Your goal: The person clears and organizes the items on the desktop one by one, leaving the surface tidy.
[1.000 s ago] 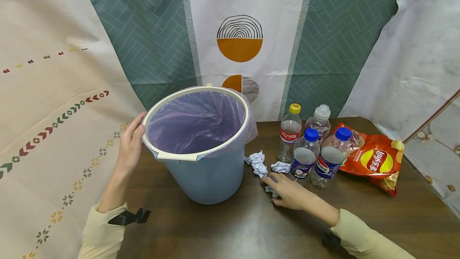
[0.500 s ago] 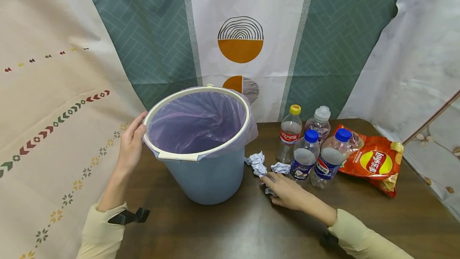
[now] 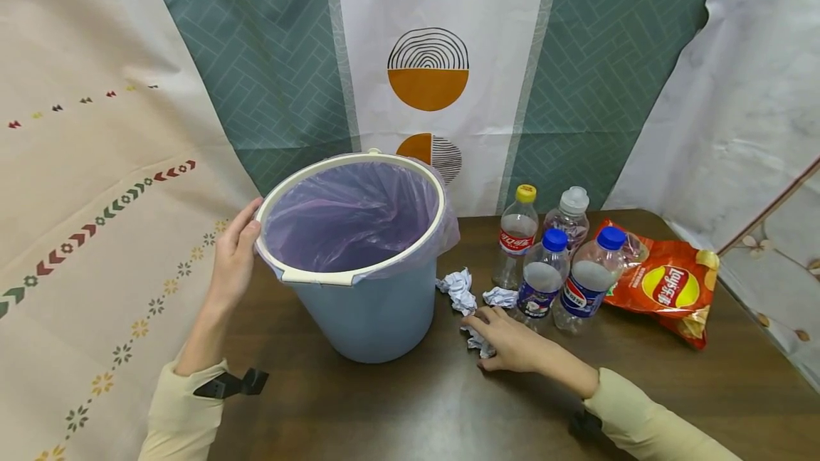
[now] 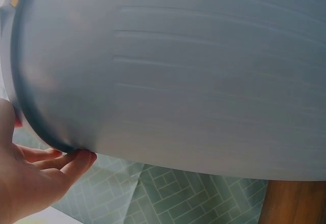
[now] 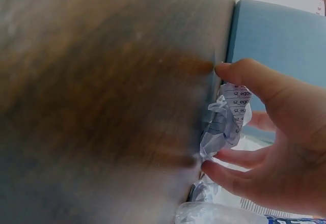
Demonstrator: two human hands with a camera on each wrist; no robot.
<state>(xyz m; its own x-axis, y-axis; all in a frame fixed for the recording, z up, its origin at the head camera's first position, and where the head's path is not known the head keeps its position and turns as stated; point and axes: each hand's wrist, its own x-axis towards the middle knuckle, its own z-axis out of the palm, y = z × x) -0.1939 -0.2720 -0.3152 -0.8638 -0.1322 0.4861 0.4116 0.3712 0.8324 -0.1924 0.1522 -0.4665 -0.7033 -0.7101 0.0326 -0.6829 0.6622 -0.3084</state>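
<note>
In the head view, my left hand (image 3: 233,262) grips the left rim of a blue trash can (image 3: 378,319) lined with a thin purple bag (image 3: 346,215). The left wrist view has its fingers (image 4: 76,165) bent against the outside of the rim. My right hand (image 3: 512,341) is low over the table, thumb and fingers spread around a crumpled paper ball (image 5: 226,119) with printed lines. Part of that ball is hidden under the hand in the head view. Two more crumpled papers lie just beyond it, one by the can (image 3: 458,290) and another crumpled paper (image 3: 501,297) near the bottles.
Right of the papers stand several plastic bottles: a yellow-capped bottle (image 3: 516,237), a white-capped bottle (image 3: 570,215) and two blue-capped Pepsi bottles (image 3: 541,283). A red Lay's chip bag (image 3: 666,287) lies behind them on the right. Patterned cloth (image 3: 275,55) hangs along the table's back and sides.
My right hand's fingers have spread wider, and more of the paper ball shows at their left. My left hand and the trash can have stayed in place.
</note>
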